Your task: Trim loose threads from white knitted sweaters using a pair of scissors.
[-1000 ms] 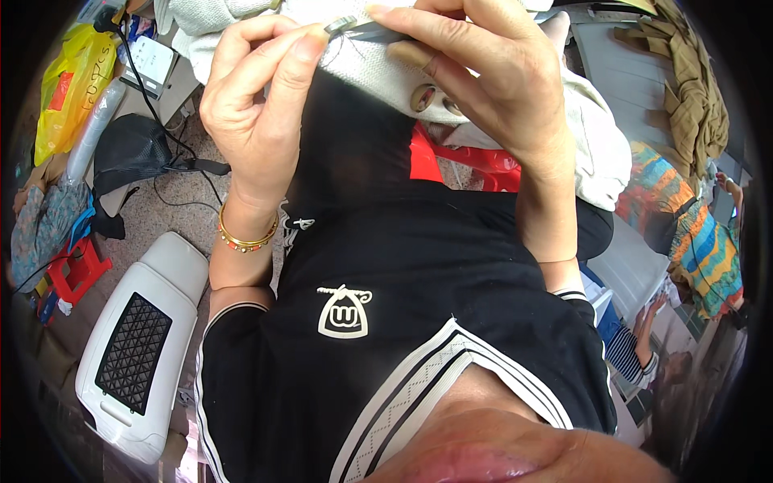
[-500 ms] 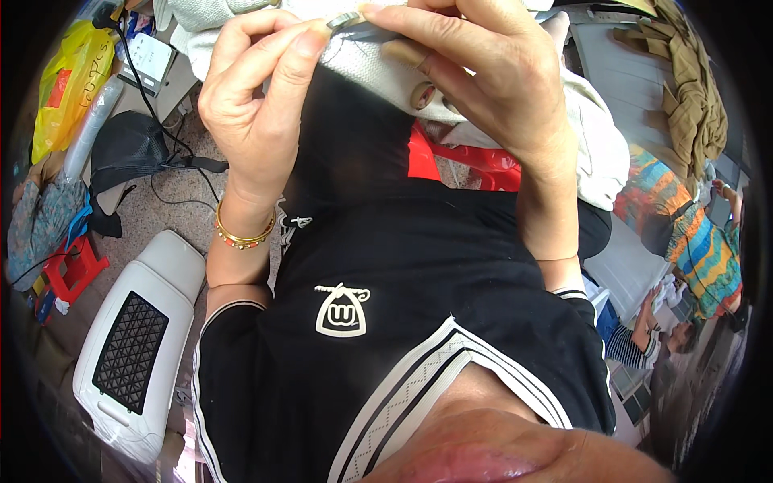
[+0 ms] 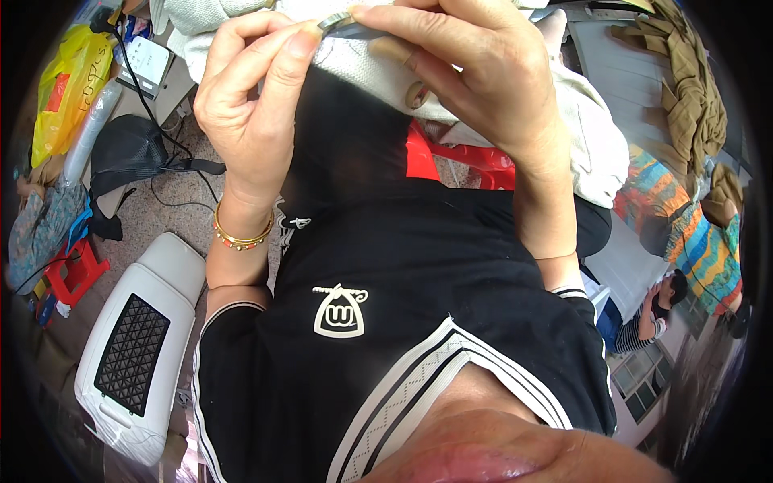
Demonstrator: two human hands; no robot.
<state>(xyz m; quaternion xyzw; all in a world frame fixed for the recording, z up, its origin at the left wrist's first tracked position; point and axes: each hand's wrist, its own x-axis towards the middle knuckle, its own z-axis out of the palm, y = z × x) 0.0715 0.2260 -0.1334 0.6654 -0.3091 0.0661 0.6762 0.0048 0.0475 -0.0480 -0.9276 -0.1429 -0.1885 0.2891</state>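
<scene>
Near the top of the view, my left hand (image 3: 254,92) pinches one end of a small, narrow grey-green strip (image 3: 334,22) between thumb and fingers. My right hand (image 3: 491,76) has its index fingertip at the strip's other end, with the thumb lower and partly hidden. A tan-rimmed ring-shaped thing (image 3: 416,94) shows below the right fingers; I cannot make out what it belongs to. White knit fabric (image 3: 596,145) spreads under and behind both hands, over my lap. What lies beneath the right palm is hidden.
A white case with a black grille (image 3: 133,354) stands at lower left. Beyond it are a red stool (image 3: 78,274), a black mesh cap-like thing (image 3: 129,153), a cable and a yellow bag (image 3: 68,88). At right lie brown cloth (image 3: 692,88) and other people.
Both hands shift very slightly left with the strip, keeping the same grip. People at the far right have changed posture.
</scene>
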